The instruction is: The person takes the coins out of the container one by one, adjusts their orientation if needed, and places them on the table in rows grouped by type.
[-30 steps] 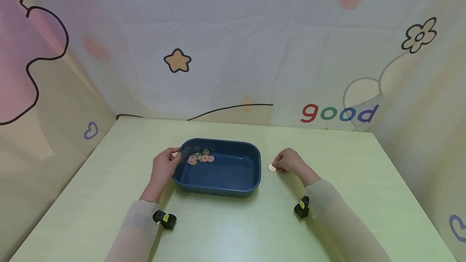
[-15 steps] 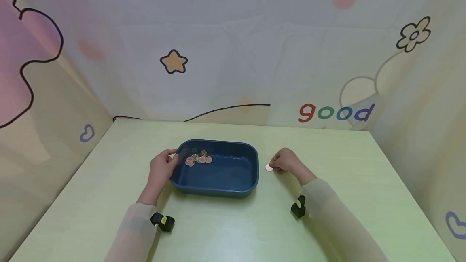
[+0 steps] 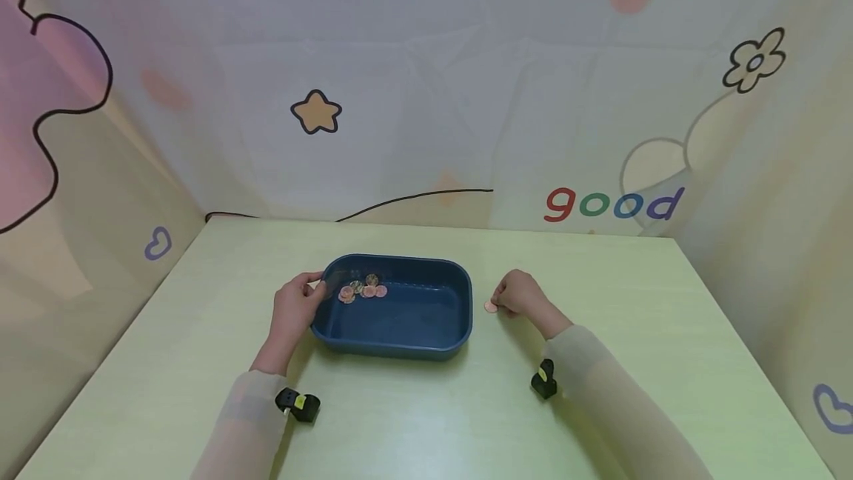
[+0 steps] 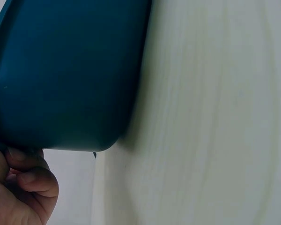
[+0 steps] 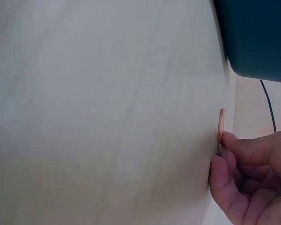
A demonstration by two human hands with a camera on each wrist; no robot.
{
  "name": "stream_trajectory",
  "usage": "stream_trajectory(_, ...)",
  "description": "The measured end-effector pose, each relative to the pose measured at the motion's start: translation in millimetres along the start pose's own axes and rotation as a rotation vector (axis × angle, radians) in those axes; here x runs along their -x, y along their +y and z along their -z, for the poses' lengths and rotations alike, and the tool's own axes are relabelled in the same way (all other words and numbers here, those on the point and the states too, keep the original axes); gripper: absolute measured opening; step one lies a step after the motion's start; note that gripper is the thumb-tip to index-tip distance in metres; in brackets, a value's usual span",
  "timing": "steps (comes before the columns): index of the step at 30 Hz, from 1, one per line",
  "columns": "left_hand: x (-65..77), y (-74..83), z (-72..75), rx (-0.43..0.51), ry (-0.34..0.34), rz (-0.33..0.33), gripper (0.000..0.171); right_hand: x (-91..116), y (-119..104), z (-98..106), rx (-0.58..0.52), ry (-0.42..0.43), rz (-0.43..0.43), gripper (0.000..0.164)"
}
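A dark blue rectangular tub (image 3: 400, 350) with rounded corners stands on the table. Several coins (image 3: 346, 293), copper and brassy ones, lie at its left end inside. My left hand (image 3: 295, 310) grips the tub's left rim; in the left wrist view its curled fingers (image 4: 40, 180) meet the tub's end. To the right of the tub, my right hand (image 3: 523, 296) pinches a single copper coin (image 3: 490, 307) low at the tabletop. The right wrist view shows this coin edge-on, with the thumb (image 5: 246, 149) against its near edge and the other fingers curled below.
The pale wood-grain table (image 3: 426, 421) extends around the tub on all sides. A printed cloth (image 3: 400, 95) hangs behind it, with more cloth at both sides. Each sleeve carries a small black camera, one on the left (image 3: 298, 404) and one on the right (image 3: 544, 381).
My right hand has shifted slightly left, so its fingertips cover more of the copper coin. The left hand keeps its grip on the tub, and the head view has drifted a little.
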State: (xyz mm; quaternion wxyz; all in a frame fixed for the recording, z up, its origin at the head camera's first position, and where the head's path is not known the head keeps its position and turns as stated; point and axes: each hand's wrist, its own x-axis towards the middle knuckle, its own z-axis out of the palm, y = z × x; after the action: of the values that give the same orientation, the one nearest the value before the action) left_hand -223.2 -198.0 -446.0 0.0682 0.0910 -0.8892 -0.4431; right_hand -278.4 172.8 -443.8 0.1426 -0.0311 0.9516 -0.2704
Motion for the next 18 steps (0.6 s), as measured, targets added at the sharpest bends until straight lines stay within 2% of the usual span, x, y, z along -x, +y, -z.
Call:
stream_trajectory(10,-1.6,-3.2,-1.2,0.0,0.008,-0.012,0.038,-1,10,7,-0.221,-0.097,-0.02,0.016)
stream_trajectory(18,-1.4,-2.7,-1.2,0.001,0.005,-0.006,0.038,3,1,20,-0.241,-0.135,-0.002,0.02)
